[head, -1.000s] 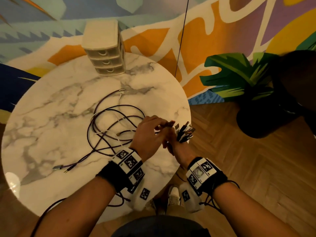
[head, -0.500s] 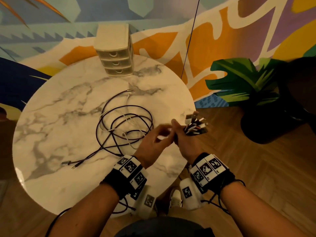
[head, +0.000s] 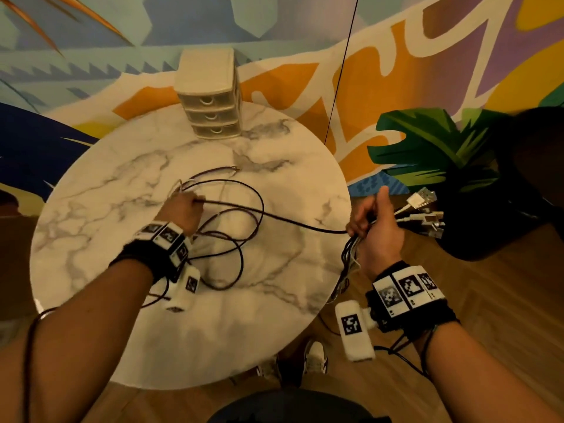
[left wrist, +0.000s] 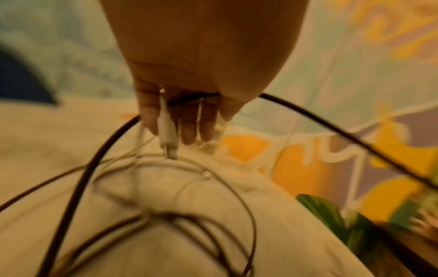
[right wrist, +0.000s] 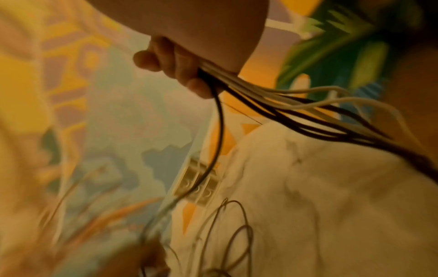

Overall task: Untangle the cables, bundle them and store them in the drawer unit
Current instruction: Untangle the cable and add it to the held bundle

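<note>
Dark and white cables (head: 232, 227) lie in loose loops on the round marble table (head: 91, 209). My left hand (head: 183, 209) is over the loops at mid-table, its fingers (left wrist: 187, 120) curled round a dark cable (left wrist: 331, 131) and a white plug (left wrist: 167, 131). That dark cable (head: 290, 219) runs taut to my right hand (head: 372, 227), held past the table's right edge. The right hand grips a bunch of cable ends (right wrist: 260, 97); their plugs (head: 424, 215) fan out to the right. The cream three-drawer unit (head: 210, 96) stands shut at the table's far edge.
A dark pot with green leaves (head: 457, 166) stands on the wooden floor at the right. A painted wall runs behind the table. A thin black cord (head: 341, 65) hangs in front of the wall. My shoes (head: 314, 358) show below the table's near edge.
The hands were together at the table's right edge; now they have drawn apart. The left hand has gone left over the loops with a dark cable, pulling it taut; the right moved right.
</note>
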Available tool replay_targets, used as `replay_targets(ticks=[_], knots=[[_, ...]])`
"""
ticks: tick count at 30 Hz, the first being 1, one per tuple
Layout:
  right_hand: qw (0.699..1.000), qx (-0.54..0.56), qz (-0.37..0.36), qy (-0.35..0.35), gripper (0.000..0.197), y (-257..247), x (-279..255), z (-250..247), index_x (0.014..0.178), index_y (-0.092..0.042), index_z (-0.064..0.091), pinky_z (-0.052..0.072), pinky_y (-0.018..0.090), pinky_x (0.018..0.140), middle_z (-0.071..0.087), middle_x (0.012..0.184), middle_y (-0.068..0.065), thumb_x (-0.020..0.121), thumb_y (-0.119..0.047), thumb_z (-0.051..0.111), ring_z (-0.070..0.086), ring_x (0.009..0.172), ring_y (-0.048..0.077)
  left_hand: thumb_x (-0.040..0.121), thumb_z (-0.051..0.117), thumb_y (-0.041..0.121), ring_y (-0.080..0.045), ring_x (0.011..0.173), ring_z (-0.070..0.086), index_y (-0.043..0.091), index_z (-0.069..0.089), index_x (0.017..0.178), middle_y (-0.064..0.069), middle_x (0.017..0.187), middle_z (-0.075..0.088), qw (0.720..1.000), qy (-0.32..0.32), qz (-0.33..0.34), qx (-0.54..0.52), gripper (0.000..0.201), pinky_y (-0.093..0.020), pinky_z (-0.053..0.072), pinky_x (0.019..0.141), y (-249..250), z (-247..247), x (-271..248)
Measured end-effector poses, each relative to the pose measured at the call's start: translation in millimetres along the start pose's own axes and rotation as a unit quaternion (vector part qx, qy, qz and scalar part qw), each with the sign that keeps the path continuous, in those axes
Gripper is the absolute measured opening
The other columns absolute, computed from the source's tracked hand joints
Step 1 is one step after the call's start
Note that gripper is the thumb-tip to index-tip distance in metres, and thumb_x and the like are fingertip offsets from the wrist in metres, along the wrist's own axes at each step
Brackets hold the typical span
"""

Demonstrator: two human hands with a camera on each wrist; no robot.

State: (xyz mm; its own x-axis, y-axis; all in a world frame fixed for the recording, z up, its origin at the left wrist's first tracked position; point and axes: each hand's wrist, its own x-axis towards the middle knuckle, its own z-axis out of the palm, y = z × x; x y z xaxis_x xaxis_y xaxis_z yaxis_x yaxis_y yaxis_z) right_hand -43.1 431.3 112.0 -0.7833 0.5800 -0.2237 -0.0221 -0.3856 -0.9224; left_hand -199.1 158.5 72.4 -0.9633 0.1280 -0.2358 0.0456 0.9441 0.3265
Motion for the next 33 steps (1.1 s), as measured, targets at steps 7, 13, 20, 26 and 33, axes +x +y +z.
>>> replay_targets(ticks=[7,13,20,26,33], knots=[[0.948,-0.239,0.030,-0.207,0.064,11,-29,28,0.060,-0.011,0.069,0.030,0.024,0.053,0.036,0.049,0.009,0.100,-0.043,0.030,0.032,0.044,0.011,0.096,0.038,0.031,-0.030,0.098,0.058,0.017,0.063,0.100,-0.006,0.103,0.064,0.940,0.118,0.169,0.270,0.029,-0.039,0.037,0.088,118,-36,-58],[0.971,-0.139,0.133,-0.142,0.042,21,-23,19,0.076,-0.013,0.069,0.018,0.025,0.045,0.029,0.043,-0.005,0.100,-0.031,0.040,0.023,0.040,0.009,0.099,0.032,0.028,-0.026,0.078,0.060,0.015,0.053,0.103,-0.005,0.089,0.063,0.953,0.001,0.261,0.151,0.025,-0.033,0.036,0.060,144,22,-116],[0.969,-0.016,0.156,-0.192,0.035,18,-16,-2,0.088,-0.005,0.059,0.013,0.024,0.041,0.025,0.045,-0.004,0.101,-0.024,0.034,0.016,0.039,0.010,0.099,0.031,0.039,-0.027,0.078,0.058,0.015,0.050,0.095,-0.006,0.084,0.061,0.952,-0.095,0.251,0.148,0.031,-0.040,0.048,0.069,89,59,-115],[0.971,-0.069,0.139,-0.183,0.038,29,-27,8,0.068,-0.012,0.050,0.013,0.025,0.043,0.026,0.043,-0.003,0.100,-0.029,0.038,0.019,0.038,0.010,0.099,0.034,0.033,-0.028,0.076,0.055,0.013,0.052,0.089,-0.006,0.079,0.057,0.954,-0.038,0.289,0.075,0.028,-0.035,0.038,0.065,113,56,-107],[0.995,0.058,0.074,-0.038,0.038,4,-8,-16,0.066,-0.015,0.043,0.012,0.019,0.038,0.025,0.040,-0.007,0.100,-0.030,0.038,0.018,0.035,0.006,0.096,0.043,0.028,-0.040,0.103,0.051,0.005,0.061,0.107,-0.020,0.112,0.052,0.981,0.050,0.098,0.160,0.030,-0.046,0.046,0.082,10,29,-41]])
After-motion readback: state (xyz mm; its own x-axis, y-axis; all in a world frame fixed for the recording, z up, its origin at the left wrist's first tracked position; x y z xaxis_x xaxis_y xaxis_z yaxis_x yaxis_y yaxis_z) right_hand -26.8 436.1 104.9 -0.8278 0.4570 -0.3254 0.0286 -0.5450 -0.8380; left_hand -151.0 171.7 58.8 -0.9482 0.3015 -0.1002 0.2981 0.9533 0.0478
